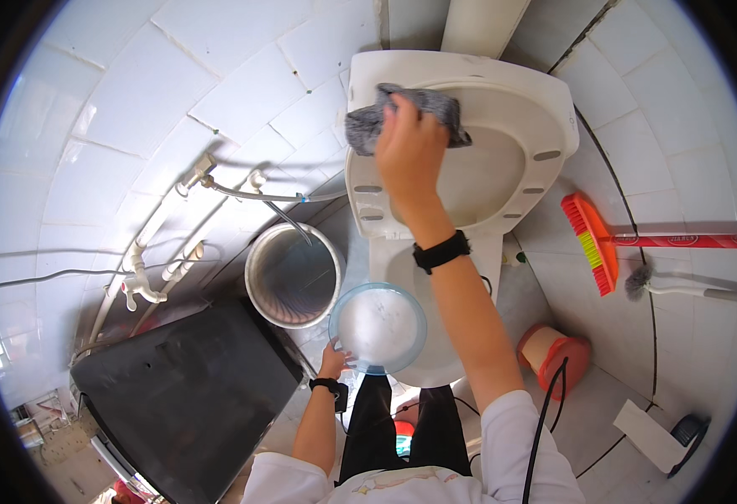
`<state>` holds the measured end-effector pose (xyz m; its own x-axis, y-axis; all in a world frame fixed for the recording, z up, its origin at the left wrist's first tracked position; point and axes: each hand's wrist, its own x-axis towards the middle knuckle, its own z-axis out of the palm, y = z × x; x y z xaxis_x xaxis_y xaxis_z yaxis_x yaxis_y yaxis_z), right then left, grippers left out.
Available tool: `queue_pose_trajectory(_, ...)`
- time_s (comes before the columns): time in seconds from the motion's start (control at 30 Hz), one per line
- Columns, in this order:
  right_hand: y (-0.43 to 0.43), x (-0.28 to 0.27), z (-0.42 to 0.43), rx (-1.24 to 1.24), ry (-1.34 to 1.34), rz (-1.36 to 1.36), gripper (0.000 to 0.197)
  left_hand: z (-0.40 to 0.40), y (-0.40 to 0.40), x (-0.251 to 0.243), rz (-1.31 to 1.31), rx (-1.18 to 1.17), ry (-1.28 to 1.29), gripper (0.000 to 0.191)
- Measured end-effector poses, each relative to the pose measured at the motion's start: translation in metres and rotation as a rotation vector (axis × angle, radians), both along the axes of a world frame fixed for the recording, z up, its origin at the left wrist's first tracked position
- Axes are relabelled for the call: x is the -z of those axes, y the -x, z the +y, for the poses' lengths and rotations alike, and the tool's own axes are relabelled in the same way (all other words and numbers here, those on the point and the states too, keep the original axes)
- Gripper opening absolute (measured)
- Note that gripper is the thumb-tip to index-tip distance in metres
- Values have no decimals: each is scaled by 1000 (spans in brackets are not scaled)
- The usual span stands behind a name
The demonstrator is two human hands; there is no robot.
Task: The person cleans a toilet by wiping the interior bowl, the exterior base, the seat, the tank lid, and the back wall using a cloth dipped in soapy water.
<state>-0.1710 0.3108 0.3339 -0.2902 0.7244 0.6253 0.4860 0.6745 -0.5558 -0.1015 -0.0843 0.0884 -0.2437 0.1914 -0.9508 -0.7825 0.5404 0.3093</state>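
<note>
My right hand point(411, 145) grips a grey cloth point(368, 129), which lies bunched on the upper left of the raised seat of a white toilet point(548, 113). The toilet bowl lies below and to the right of the cloth. Lower down, my left hand point(333, 360) holds the lower left rim of a round, translucent bluish basin point(378, 327) with whitish, foamy-looking contents. That basin is over the front of the toilet, close to my legs. Part of my left hand's fingers is hidden by the basin.
Left of the toilet stands a round bucket point(248, 271) with water, below a wall tap point(141, 290) and a braided hose point(248, 194). A black-covered surface point(192, 397) is at lower left. An orange broom point(598, 246), toilet brush point(639, 282) and red bin-like container point(563, 365) are at right.
</note>
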Motion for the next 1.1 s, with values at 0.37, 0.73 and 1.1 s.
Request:
queue_pose_trajectory(0.37, -146, 36, 119, 503, -309, 83, 21, 7, -8, 5, 36, -4, 3, 62)
queue_pose_trajectory(0.73, -92, -15, 87, 99, -338, 90, 22, 1, -7, -10, -20, -171, -194, 64)
queue_pose_trajectory(1.1, -102, -55, 56, -281, -226, -130, 30, -17, -12, -134, 168, -207, -223, 69)
